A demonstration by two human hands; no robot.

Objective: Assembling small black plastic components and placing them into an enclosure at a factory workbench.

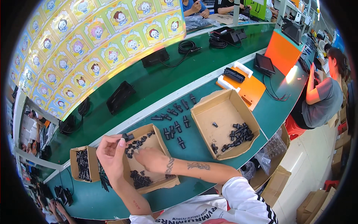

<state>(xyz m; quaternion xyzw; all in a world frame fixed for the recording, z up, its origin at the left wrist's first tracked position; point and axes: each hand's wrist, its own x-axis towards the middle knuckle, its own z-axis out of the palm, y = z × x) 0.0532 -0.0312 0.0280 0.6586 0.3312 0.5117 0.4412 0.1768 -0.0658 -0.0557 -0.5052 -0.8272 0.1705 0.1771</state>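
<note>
My left hand [111, 149] is raised over the left edge of a shallow cardboard box [158, 136]. Between its thumb and fingers it pinches a short black cylindrical plastic part [128, 137]. My right hand [151, 159] reaches down into the same box with its fingers curled together. Its fingertips are among small black plastic pieces [140, 143]; whatever they grip is hidden. A second heap of small black pieces [140, 180] lies in the box's near corner. Beyond the box, several black jointed fittings [178, 127] lie in loose rows on the green table [194, 153].
A larger cardboard box [209, 108] at right holds black fittings [240, 136]. At left stands a small carton [85, 164] of thin black pieces. Farther off are a green conveyor belt [145, 84] with black devices, an orange board [244, 87] and a co-worker [322, 99].
</note>
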